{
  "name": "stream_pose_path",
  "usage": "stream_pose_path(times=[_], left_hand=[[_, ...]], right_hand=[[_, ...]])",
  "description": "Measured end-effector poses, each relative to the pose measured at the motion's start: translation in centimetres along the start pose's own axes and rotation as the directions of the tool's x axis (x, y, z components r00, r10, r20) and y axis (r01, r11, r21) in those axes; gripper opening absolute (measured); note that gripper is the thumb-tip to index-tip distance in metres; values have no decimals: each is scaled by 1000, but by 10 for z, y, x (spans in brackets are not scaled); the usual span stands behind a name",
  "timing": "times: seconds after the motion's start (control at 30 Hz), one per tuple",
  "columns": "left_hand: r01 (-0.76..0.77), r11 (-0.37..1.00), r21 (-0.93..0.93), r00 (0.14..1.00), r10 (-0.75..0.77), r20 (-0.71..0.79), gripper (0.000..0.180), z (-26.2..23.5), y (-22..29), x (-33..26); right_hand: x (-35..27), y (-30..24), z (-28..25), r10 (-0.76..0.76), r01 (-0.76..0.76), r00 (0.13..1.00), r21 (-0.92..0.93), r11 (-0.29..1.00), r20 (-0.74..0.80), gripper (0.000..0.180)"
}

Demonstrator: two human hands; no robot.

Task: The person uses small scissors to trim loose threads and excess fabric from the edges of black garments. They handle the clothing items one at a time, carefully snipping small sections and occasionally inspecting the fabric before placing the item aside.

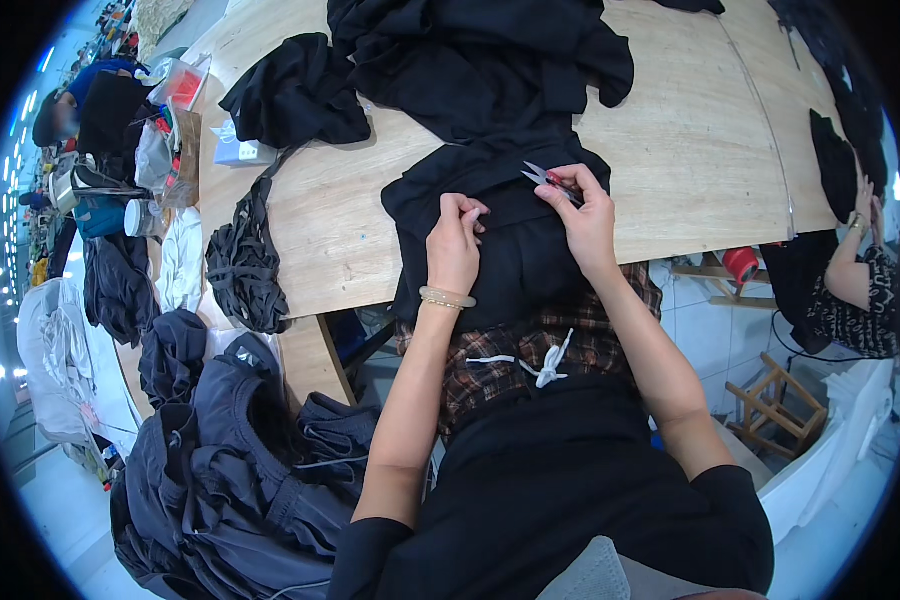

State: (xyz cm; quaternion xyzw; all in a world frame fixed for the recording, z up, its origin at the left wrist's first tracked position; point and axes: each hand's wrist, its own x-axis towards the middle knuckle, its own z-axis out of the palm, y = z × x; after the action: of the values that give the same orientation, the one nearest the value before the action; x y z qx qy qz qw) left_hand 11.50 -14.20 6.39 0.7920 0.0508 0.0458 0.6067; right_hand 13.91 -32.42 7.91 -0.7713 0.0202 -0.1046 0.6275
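Note:
A black garment (500,260) lies over the table's front edge and hangs down toward my lap. Above it, my right hand (588,215) grips a pair of thread snips (545,177) with red on the handle, their pointed blades apart and aimed left. My left hand (455,240), with bangles at the wrist, is closed in a pinch over the same cloth. Whatever lies between its fingertips is too small to make out. Farther back, a heap of black garments (470,60) touches the far side of the piece in front of me.
On the wooden table (690,160) are a tissue box (242,148) and a bundle of dark straps (245,265). Dark garments (240,470) pile up at my left. At right, another person's arm (850,265) reaches onto the table, near a red thread cone (741,264) and a wooden stool (778,405).

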Motion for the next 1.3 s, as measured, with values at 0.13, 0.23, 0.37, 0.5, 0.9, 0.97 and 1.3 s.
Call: stream_pose_path(times=[0.13,0.23,0.37,0.5,0.9,0.97,1.3], left_hand=[[-303,892,334,952,265,154,8,-4,13,-1],[-404,788,465,913,375,157,10,2,-2,0],[-17,992,126,999,10,51,7,-3,1,2],[-3,999,39,996,0,86,7,-7,11,2],[320,941,-110,845,-231,482,9,-45,33,-13],[407,913,-20,665,-281,692,10,-66,48,-17],[-412,772,484,911,358,206,17,1,32,4]], right_hand=[[0,2,-1,18,-18,1000,20,1000,-2,23],[1,0,-1,34,-34,999,20,999,15,22],[3,-5,-6,73,-76,994,37,996,78,20],[8,0,-14,114,-140,984,196,970,136,16],[13,0,-19,155,-180,975,161,970,160,16],[13,0,-19,166,-194,973,174,966,162,16],[16,-2,-15,143,-175,976,201,964,164,16]])
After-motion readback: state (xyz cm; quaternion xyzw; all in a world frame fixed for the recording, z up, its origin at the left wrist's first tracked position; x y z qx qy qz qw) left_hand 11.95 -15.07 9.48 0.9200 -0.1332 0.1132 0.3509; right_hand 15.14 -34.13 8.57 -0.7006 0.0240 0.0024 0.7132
